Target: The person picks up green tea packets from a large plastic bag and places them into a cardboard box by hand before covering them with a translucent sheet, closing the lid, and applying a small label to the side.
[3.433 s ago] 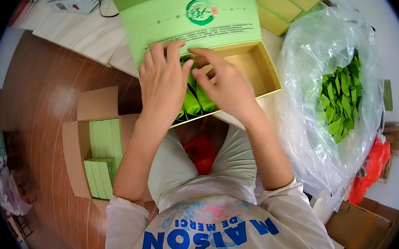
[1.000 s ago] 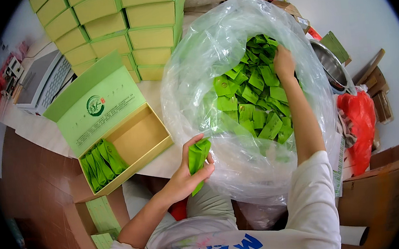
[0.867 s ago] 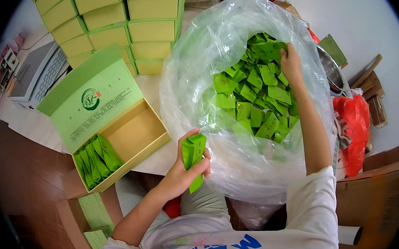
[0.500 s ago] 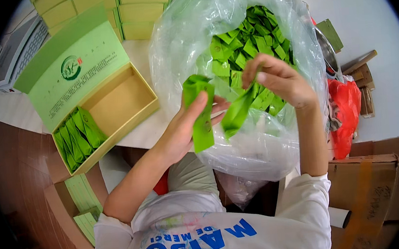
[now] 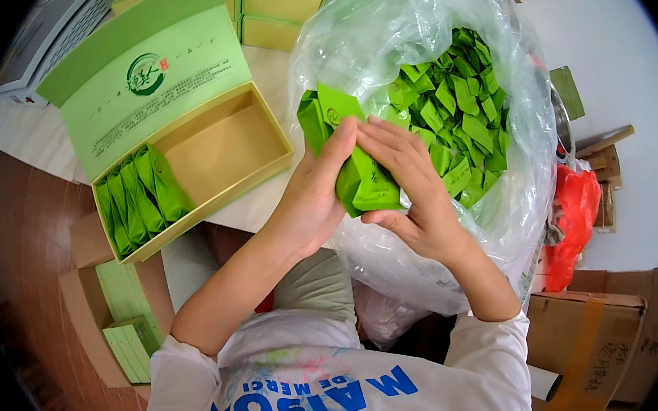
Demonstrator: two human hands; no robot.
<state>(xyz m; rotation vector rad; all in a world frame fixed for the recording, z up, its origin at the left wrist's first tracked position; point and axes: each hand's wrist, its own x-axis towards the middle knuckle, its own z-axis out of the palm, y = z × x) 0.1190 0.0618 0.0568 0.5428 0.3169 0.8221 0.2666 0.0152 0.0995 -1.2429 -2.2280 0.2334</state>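
In front of me my left hand (image 5: 307,201) is wrapped round a small stack of green sachets (image 5: 370,186). My right hand (image 5: 419,191) presses against the same stack from the other side, its fingers laid across the top. The two hands meet at the sachets, which are tilted. To the left stands an open gift box (image 5: 227,204), its pale green lid raised. Several upright green packets (image 5: 144,192) fill its left end, while the right part shows bare bottom. Beyond my right hand, a large clear plastic bag (image 5: 334,44) holds many loose green sachets (image 5: 470,119).
Stacked yellow-green boxes (image 5: 281,10) stand at the back. Lower left, a cardboard box (image 5: 87,305) contains green boxes (image 5: 132,348). On the right are a red plastic bag (image 5: 576,215) and a brown carton (image 5: 583,340). A grey-white device (image 5: 52,42) sits far left.
My right hand has come down and left from above the bag and now presses on the sachets. The separate sachets are gathered into one stack. The view has shifted a little.
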